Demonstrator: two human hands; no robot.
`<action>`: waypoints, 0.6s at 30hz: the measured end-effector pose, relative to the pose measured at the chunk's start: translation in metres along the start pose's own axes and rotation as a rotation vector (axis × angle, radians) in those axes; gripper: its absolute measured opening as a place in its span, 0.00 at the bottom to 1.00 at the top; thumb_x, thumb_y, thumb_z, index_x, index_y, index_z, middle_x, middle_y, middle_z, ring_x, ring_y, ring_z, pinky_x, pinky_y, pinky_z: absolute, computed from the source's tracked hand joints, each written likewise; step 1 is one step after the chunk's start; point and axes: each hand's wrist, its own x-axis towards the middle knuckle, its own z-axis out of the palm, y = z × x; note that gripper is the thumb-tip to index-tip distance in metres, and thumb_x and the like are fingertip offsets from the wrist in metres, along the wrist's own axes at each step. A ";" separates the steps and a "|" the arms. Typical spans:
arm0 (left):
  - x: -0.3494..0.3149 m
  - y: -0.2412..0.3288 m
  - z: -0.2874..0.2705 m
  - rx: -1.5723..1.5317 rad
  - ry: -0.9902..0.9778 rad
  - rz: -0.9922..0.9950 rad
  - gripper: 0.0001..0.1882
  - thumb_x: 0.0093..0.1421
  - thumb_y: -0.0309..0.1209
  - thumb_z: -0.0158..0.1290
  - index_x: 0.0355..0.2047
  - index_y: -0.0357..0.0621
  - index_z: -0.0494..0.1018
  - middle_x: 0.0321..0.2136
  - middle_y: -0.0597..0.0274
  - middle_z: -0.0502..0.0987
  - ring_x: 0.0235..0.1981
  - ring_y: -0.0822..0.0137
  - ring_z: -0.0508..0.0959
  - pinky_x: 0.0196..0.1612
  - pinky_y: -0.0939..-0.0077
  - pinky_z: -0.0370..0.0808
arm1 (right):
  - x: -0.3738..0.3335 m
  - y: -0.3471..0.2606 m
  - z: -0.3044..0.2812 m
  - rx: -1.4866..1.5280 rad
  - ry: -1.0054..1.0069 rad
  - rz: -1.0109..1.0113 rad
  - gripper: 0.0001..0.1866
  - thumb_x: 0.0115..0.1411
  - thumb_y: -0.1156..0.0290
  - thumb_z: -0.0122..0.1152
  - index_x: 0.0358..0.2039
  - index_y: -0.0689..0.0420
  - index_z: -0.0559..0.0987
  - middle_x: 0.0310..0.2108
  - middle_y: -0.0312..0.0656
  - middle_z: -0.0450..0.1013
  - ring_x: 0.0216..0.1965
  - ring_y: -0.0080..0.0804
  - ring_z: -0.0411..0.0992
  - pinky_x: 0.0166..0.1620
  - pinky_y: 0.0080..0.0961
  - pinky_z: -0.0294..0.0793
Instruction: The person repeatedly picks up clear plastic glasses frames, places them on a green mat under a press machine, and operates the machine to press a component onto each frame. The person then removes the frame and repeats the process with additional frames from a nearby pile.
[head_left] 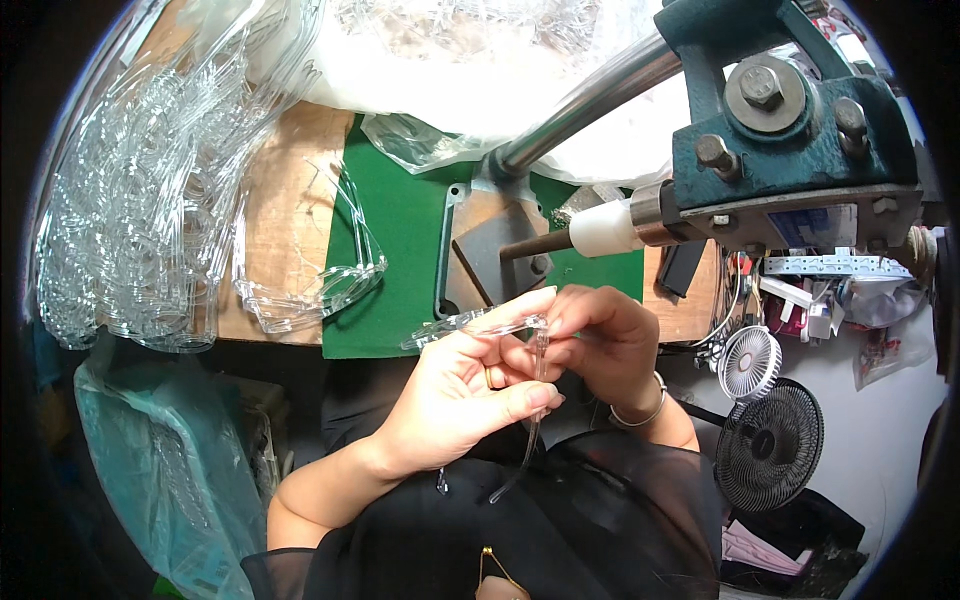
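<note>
Head view, sole view: one transparent plastic spectacle frame (541,345) is in hand, held up in front of the torso on the near side of the bench press (790,150) and its dark square plate (495,262); left hand (440,400) is curled round it, thumb and fingers closed in on the clear plastic; right hand (605,340) pinches the upper corner between thumb and fingertips, with little gap; one slender temple arm (532,455) hangs below the left thumb; fingertips cover the joint, so whether that corner is finished cannot be told; progress, as judged: this piece appears mid-handling, neither laid down nor released; a loose clear frame (350,290) lies across the edge of the green mat (350,342), beside a large heap of clear frames (150,220) at left; more clear pieces show in the white plastic bag (420,75) beyond; which lot is done and which is left cannot be told, though the quantity suggests a long repetitive batch.
</note>
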 end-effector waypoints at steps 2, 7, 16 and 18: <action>0.001 -0.003 0.001 -0.051 0.021 0.017 0.34 0.47 0.18 0.54 0.55 0.42 0.54 0.30 0.57 0.71 0.28 0.69 0.76 0.35 0.79 0.75 | -0.004 -0.002 0.005 0.077 0.035 0.099 0.11 0.48 0.77 0.61 0.32 0.62 0.71 0.29 0.39 0.73 0.33 0.21 0.71 0.36 0.15 0.69; -0.002 0.003 0.001 -0.094 0.036 -0.070 0.33 0.49 0.19 0.52 0.54 0.48 0.51 0.33 0.54 0.71 0.30 0.64 0.77 0.33 0.77 0.76 | -0.002 -0.007 0.006 0.024 -0.039 0.120 0.17 0.50 0.75 0.60 0.39 0.61 0.67 0.35 0.42 0.72 0.37 0.25 0.72 0.41 0.19 0.69; 0.009 0.010 0.011 -0.026 -0.030 -0.088 0.36 0.49 0.20 0.53 0.55 0.52 0.49 0.32 0.54 0.71 0.30 0.64 0.76 0.33 0.75 0.76 | -0.001 -0.005 -0.009 -0.075 -0.027 -0.101 0.18 0.51 0.75 0.58 0.41 0.62 0.65 0.38 0.45 0.70 0.41 0.29 0.70 0.43 0.23 0.69; 0.018 0.015 0.015 0.038 -0.047 0.043 0.37 0.49 0.21 0.54 0.56 0.52 0.48 0.31 0.56 0.71 0.28 0.66 0.76 0.34 0.74 0.75 | -0.001 -0.010 -0.015 -0.050 0.020 -0.155 0.17 0.52 0.77 0.56 0.42 0.64 0.64 0.38 0.46 0.70 0.39 0.30 0.70 0.44 0.23 0.68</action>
